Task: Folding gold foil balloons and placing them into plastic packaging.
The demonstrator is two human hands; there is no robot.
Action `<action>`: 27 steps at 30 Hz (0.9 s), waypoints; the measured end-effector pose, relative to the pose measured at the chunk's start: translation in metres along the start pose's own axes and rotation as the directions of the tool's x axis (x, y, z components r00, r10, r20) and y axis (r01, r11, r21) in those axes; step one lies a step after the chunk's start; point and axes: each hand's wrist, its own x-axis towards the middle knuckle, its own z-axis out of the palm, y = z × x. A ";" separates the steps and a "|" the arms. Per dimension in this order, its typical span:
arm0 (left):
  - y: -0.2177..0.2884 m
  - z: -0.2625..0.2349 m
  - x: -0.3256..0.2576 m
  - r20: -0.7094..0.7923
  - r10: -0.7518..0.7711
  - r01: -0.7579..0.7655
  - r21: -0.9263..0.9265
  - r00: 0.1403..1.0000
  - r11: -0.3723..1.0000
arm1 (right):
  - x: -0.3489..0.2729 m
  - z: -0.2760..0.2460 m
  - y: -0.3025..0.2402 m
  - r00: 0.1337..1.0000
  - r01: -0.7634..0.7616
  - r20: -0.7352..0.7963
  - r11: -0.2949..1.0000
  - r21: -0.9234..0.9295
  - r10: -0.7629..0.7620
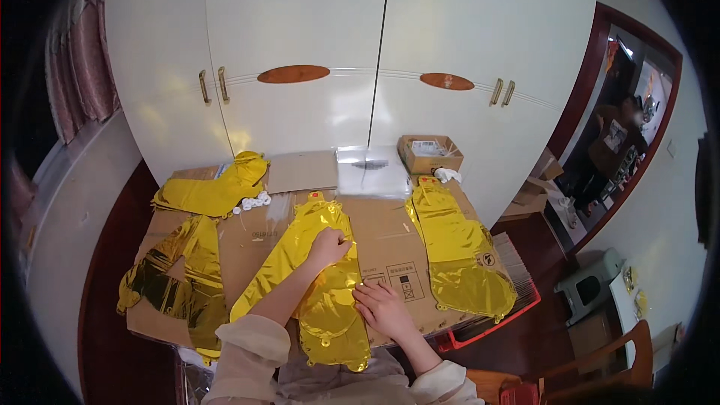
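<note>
Left hand [328, 244] pinching the gold foil balloon [319, 285] at its middle, right hand [384, 307] pressed flat on its right edge, balloon lying along the cardboard sheet's [390, 244] near edge, more gold balloons [459, 251] right, small cardboard box [429, 154] at far right corner

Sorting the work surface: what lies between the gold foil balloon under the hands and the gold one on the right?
In the head view, only bare cardboard with printed symbols separates the middle foil balloon from the right one.
</note>
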 end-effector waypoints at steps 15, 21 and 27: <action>-0.011 0.005 0.011 -0.045 0.060 -0.051 0.178 0.997 0.983 | -0.006 0.004 0.003 0.991 0.093 0.087 0.990 0.108 -0.103; 0.005 -0.006 0.031 0.002 -0.084 0.082 0.198 0.996 0.977 | -0.004 0.004 0.003 0.990 0.096 0.099 0.992 0.087 -0.104; -0.010 0.006 0.057 -0.028 -0.182 0.184 0.187 0.983 0.965 | -0.006 0.005 0.004 0.988 0.091 0.115 0.991 0.096 -0.101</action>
